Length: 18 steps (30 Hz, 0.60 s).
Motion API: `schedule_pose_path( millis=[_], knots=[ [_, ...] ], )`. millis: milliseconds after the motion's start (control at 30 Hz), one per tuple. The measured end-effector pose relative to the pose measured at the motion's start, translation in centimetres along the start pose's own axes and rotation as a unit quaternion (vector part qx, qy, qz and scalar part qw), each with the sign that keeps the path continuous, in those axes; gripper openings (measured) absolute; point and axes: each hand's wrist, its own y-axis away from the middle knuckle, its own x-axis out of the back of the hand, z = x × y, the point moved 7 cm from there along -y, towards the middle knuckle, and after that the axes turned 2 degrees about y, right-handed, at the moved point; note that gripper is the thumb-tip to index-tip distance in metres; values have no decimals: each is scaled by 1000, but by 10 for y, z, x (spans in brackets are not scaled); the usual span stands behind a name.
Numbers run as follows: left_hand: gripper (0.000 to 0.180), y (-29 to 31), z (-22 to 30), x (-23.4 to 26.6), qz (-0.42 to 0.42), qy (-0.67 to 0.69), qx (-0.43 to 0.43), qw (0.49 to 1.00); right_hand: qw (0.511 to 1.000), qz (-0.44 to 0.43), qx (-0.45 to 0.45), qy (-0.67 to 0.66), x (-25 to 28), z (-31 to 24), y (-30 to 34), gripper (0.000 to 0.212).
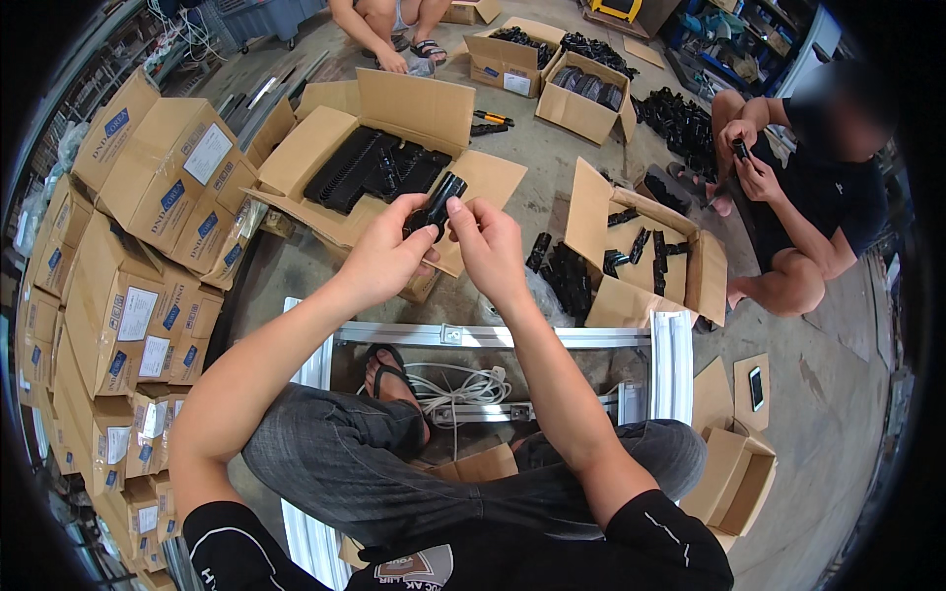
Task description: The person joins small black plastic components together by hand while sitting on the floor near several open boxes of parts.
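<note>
Legs: two, crossed, in dark grey crinkled cloth; one bare foot point(386, 379) in a flip-flop shows between them.
Frame: one white metal frame point(493, 336) with ribbed rails lies on the floor around the legs; one coil of white cable point(455, 387) rests inside it.
Small cartons: two open brown cardboard ones point(737, 478) at the right knee, with one flat sheet carrying a phone point(756, 387).
Left hand: left hand point(386, 258) clenched around the lower end of the black plastic part point(435, 204), fingers curled under it.
Right hand: right hand point(490, 246) pinching the part's upper end between thumb and fingertips.
Held part: one, short, matte black, moulded, raised in front of the chest above the open carton ahead.
Stack on the left: well over a dozen sealed cardboard boxes point(148, 182) with white labels, piled in uneven rows.
Carton ahead: one wide open carton point(394, 148) with flaps spread, holding rows of long black ribbed pieces.
Carton to the right: one open carton point(641, 258) with loose black parts inside and a heap beside it.
Seated person: one, at right, in a dark shirt point(833, 197), both hands on a small black piece.
Far cartons: two open ones point(552, 69) filled with black parts; a second person crouches beyond, only legs and hands visible.
</note>
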Motion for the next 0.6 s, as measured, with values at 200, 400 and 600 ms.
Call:
schedule_pose_path(
  millis=[200,400,600],
  knots=[
    [42,1,-1,3,11,-40,0,999,995,-17,67,75,-2,-24,6,17],
    [42,0,4,2,23,-57,2,998,996,30,79,-18,3,-25,7,10],
    [40,2,3,4,27,-51,-9,998,999,-38,-33,-5,-4,2,1,25]
  ],
)
